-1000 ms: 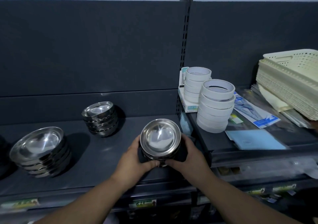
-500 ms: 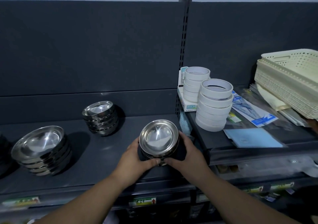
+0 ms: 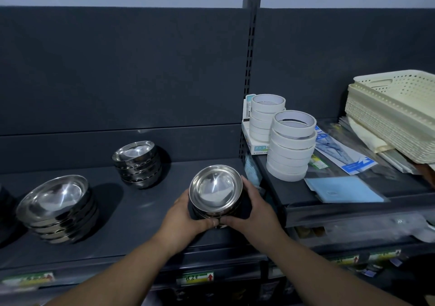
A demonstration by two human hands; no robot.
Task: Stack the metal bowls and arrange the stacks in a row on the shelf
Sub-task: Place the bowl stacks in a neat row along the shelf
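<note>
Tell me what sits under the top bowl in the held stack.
Rims of more nested bowls show under the top bowl, gripped between the left hand and right hand. The hands cover the stack's base, so the bowl count is hidden.

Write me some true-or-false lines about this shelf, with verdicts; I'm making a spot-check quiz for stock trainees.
1. The left hand and the right hand both grip one stack of metal bowls near the front edge of the shelf. True.
2. Two more bowl stacks, a wide stack and a smaller back stack, stand to its left. True.
3. The top bowl of the gripped stack is upside down. False: it opens upward.
4. All the tape lies in one flat layer. False: the tape rolls stand in two piles.
5. Cream containers sit left of the bowls. False: the cream baskets are at the far right.
</note>
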